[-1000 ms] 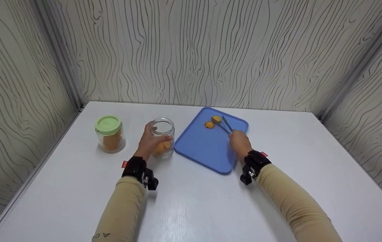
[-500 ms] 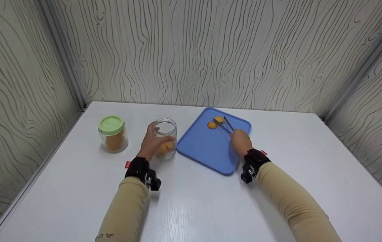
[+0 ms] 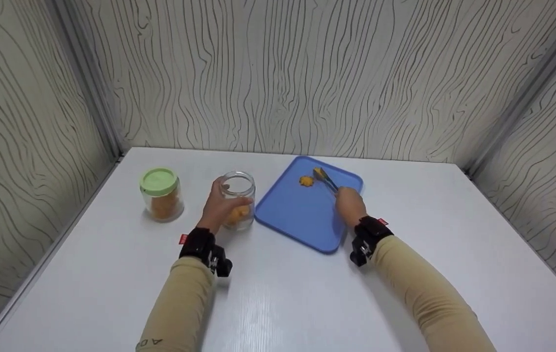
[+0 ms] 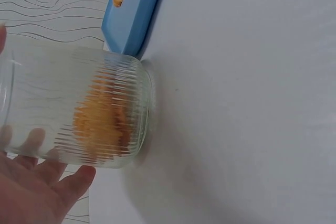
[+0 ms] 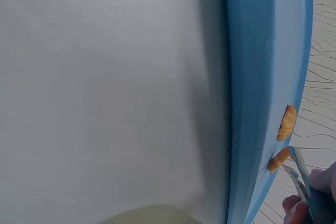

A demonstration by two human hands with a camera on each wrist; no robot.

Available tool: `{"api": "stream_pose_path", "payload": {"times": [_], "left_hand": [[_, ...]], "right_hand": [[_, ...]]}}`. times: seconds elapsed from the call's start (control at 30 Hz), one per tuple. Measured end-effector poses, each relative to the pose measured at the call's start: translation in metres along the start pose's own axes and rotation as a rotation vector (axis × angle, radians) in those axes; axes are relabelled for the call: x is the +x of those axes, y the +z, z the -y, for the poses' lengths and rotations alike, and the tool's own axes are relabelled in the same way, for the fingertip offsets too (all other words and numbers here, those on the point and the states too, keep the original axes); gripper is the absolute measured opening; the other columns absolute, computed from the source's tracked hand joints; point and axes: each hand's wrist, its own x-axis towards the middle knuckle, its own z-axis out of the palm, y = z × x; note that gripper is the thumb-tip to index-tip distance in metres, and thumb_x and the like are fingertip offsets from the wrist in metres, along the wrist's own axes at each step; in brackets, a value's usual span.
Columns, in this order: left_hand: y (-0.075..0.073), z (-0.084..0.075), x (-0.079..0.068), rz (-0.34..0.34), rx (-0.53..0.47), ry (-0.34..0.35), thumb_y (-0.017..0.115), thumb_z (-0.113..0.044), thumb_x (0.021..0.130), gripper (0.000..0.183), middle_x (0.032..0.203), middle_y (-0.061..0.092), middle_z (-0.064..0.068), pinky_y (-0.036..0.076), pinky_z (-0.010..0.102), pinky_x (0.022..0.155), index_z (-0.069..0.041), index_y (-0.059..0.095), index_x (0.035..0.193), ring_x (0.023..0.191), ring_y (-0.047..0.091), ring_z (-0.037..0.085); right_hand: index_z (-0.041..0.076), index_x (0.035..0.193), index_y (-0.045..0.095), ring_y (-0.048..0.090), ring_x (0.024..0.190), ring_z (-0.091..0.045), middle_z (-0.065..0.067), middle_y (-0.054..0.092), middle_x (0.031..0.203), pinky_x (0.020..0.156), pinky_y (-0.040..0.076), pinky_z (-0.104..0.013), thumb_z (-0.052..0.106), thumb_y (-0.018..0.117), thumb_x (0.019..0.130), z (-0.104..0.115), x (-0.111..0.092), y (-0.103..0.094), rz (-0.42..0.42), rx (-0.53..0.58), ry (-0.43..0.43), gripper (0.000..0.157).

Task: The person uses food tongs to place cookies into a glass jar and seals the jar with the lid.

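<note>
My left hand (image 3: 219, 205) grips a clear, lidless glass jar (image 3: 247, 195) from its left side, thumb across the front. Orange-yellow pieces (image 4: 102, 119) lie at the bottom of the jar, which stands on the table. My right hand (image 3: 351, 205) holds metal tongs (image 3: 329, 183) over the blue tray (image 3: 302, 215). The tongs' tips are closed around a small golden biscuit-like piece (image 3: 318, 172), close over the tray's far part. Another golden piece with a bumpy edge (image 3: 306, 181) lies on the tray just left of it. In the right wrist view, the tongs (image 5: 299, 174) reach that held piece (image 5: 278, 160).
To the left stands a second glass jar (image 3: 173, 208) with a light green lid (image 3: 159, 182) and orange-brown contents. The white table (image 3: 278, 293) meets patterned panels (image 3: 278, 73) at its back edge. The tray's raised rim (image 3: 290, 236) lies right beside the open jar.
The tongs were spread on either side of the golden piece; their tips have come together on it. My left hand keeps its grip on the jar, and the tray stays put.
</note>
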Motion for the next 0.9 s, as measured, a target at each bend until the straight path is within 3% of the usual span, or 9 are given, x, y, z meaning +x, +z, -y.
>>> {"api": "stream_pose_path", "payload": {"times": [0.23,0.47,0.7,0.9], "left_hand": [[-0.002,0.001,0.000,0.011,-0.030,0.022,0.080,-0.017,0.078,0.093,0.152,0.031,0.018,0.021,0.046,0.114,-0.009,0.023,0.151,0.140,0.027,0.031],[0.001,0.001,0.002,0.012,-0.032,0.025,0.081,-0.016,0.076,0.096,0.152,0.030,0.019,0.022,0.046,0.113,-0.009,0.022,0.152,0.139,0.027,0.031],[0.002,-0.001,-0.001,0.022,-0.019,0.021,0.080,-0.018,0.078,0.094,0.153,0.029,0.018,0.021,0.047,0.114,-0.010,0.022,0.151,0.140,0.026,0.031],[0.000,-0.003,-0.002,0.018,-0.039,0.022,0.079,-0.014,0.078,0.090,0.148,0.032,0.021,0.022,0.047,0.113,-0.008,0.024,0.150,0.138,0.029,0.033]], "right_hand": [[-0.011,0.093,0.066,0.064,0.086,-0.041,-0.027,0.066,0.092,0.076,0.051,-0.050,0.008,0.054,0.096,-0.004,0.002,0.000,0.041,-0.022,0.041,0.023],[-0.012,0.091,0.065,0.064,0.086,-0.042,-0.028,0.066,0.089,0.077,0.052,-0.051,0.007,0.055,0.096,-0.008,0.003,0.000,0.000,-0.067,0.012,0.023],[-0.011,0.090,0.065,0.064,0.082,-0.040,-0.026,0.066,0.088,0.074,0.051,-0.050,0.006,0.054,0.097,-0.010,-0.002,-0.007,0.003,-0.025,0.020,0.021],[-0.010,0.098,0.064,0.061,0.088,-0.037,-0.024,0.065,0.096,0.079,0.049,-0.047,0.004,0.052,0.097,-0.015,-0.008,-0.010,0.046,0.017,0.039,0.019]]}}
